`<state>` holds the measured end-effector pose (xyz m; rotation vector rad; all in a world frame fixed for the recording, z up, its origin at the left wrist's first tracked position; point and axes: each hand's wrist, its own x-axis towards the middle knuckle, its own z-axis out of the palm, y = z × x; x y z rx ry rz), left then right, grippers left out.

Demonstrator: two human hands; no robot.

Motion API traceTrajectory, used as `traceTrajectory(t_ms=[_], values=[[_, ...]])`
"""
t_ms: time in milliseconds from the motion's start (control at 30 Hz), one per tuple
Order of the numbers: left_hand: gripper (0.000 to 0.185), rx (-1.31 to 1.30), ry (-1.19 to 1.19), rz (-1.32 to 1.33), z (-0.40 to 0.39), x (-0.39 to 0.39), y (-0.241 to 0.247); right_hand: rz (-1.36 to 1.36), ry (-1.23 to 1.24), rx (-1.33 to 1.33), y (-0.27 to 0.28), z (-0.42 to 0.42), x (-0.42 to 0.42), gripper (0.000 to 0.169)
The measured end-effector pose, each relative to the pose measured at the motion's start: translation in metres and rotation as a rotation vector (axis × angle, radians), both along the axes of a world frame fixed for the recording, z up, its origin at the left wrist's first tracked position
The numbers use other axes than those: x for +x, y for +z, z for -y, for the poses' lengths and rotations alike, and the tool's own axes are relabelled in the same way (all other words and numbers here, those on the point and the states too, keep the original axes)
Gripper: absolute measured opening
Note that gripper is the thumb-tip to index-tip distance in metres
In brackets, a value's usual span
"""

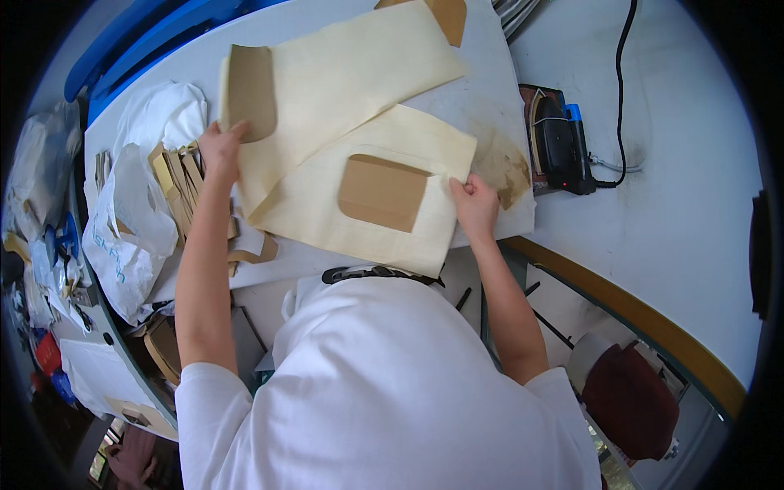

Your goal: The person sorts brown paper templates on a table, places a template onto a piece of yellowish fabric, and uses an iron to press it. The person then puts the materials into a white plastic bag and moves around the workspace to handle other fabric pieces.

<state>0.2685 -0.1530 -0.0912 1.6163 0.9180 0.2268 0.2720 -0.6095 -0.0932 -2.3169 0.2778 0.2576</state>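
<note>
Cream cloth (343,79) lies in large overlapping pieces on the white-covered table before me. My left hand (223,147) grips its left part by the lower edge of a brown rounded card piece (252,92). At the right, my right hand (476,199) pinches the cloth's edge between thumb and fingers. Between my hands, a second brown card piece (384,193) with rounded left corners lies flat on the cloth. Part of another brown piece (450,18) shows at the table's far edge.
A clothes iron (554,138) rests on its stand at the right, its black cord running upward. Brown card strips (180,184) and a white plastic bag (125,245) lie left of my left arm. A blue chair (147,49) stands beyond the table; a dark red cloth-covered thing (631,401) is lower right.
</note>
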Motion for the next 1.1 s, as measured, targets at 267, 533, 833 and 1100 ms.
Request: traceTrajectory(t_ms=[267, 533, 833, 1100], values=[[0.027, 0.144, 0.287, 0.11, -0.082, -0.019, 0.026, 0.212, 0.124, -0.103, 0.033, -0.126, 0.101, 0.032], [0.047, 0.504, 0.226, -0.055, -0.081, -0.039, 0.037, 0.375, 0.706, -0.245, 0.001, -0.202, 0.121, 0.027], [0.05, 0.849, -0.369, 0.149, 0.125, -0.059, 0.067, 0.988, 0.456, -0.211, 0.086, -0.054, 0.149, 0.01], [0.048, 0.86, -0.983, 0.278, 0.308, -0.033, 0.029, 0.647, 0.897, -0.187, -0.011, 0.09, 0.074, 0.018]])
